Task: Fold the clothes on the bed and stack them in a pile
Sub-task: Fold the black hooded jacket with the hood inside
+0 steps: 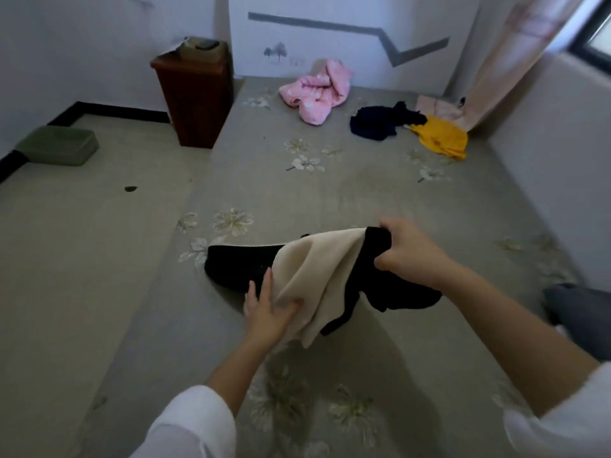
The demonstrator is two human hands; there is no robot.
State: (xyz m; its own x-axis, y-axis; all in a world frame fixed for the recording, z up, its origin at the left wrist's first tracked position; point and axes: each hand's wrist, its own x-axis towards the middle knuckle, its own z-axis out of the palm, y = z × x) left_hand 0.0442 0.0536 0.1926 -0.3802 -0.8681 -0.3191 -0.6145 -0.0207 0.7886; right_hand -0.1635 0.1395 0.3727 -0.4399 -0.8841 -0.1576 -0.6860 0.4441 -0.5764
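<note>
A black-and-cream garment [314, 276] is half lifted off the grey floral bed [297, 193] near its front. My right hand [406, 251] grips the garment's black upper edge and holds it raised. My left hand [264, 309] lies on the cream part, fingers straight and thumb against the cloth. A black portion lies flat on the bed to the left. At the far end of the bed lie a pink padded garment [317, 90], a dark navy garment [380, 122], a yellow garment [441, 140] and a pale pink one [436, 109].
A brown cabinet [195, 94] stands at the bed's far left corner. On the floor to the left lies a green basin [58, 145]. A wall runs along the right side, with a curtain [515, 54] at the far right. Something dark grey [568, 302] lies at the right edge.
</note>
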